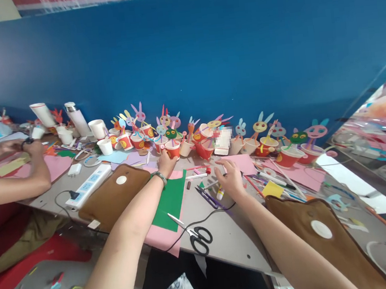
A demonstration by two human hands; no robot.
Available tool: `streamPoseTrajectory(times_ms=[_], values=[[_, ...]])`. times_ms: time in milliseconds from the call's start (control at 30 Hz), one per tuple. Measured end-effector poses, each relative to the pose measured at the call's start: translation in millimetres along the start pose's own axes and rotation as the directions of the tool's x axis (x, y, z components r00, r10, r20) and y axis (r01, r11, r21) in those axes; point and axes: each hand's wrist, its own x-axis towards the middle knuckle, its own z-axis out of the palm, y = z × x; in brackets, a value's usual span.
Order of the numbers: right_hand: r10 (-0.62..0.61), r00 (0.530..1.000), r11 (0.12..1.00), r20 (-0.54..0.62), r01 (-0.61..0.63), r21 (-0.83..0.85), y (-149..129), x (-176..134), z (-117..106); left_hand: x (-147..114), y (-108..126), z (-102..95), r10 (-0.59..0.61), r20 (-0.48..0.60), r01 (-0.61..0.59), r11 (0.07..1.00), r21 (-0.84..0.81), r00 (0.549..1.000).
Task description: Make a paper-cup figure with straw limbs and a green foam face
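Note:
My left hand reaches forward over the sheets and closes its fingers at the front left of a red paper cup. A dark green paper face sticks up from that cup. My right hand hovers over the table with fingers apart and nothing visible in them. Close to it lie a small yellow and white glue stick and dark-bladed snips. Green paper on pink paper lies below my left hand. Black-handled scissors rest open near the table's front edge.
Decorated paper cups line the blue wall. Brown padded pouches flank the work area, with a power strip at left. A black cable crosses the table. Another person's arms work at far left.

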Motion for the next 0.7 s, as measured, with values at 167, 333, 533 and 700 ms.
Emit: streamPoseTrajectory(times_ms=[167,333,533,700], values=[[0.051,0.991,0.992,0.127,-0.035,-0.123,6,10,10,1,1,-1.2,-0.012,-0.007,0.012,1.000,0.025,1.000],[0.095,0.955,0.975,0.281,-0.032,-0.220,1,17,20,3,2,-1.7,-0.016,-0.014,0.017,0.998,0.066,1.000],[0.197,0.920,0.948,0.338,-0.092,-0.304,-2,31,34,5,0,-1.4,-0.008,-0.016,0.010,0.994,0.113,1.000],[0.201,0.923,0.949,0.329,-0.101,-0.298,6,43,44,4,0,0.0,0.006,-0.019,-0.004,0.992,0.123,1.000]])
